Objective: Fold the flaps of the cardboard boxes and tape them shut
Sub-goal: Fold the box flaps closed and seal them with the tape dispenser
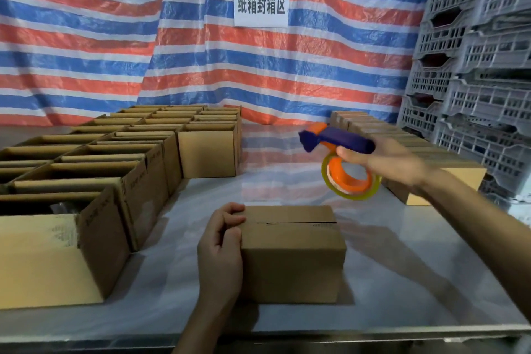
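Your right hand (382,161) grips the tape dispenser (336,138) above and far-right of the box (293,250); its seam (301,223) runs left to right, your left hand (221,250) gripping the left end.

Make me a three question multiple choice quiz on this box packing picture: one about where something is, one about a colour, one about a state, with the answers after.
1. On which side of the closed brown cardboard box held by the left hand do the open-topped brown cardboard boxes stand?
A left; B right; C stacked on top of it.
2. What colour is the plastic reel of the blue-handled tape dispenser in the right hand?
A green; B orange; C black.
3. The held box's top flaps are:
A standing up; B folded down; C torn off.

Answers: A, the open boxes line the left side; B, orange shows inside the tape roll; B, the flaps meet at a centre seam.
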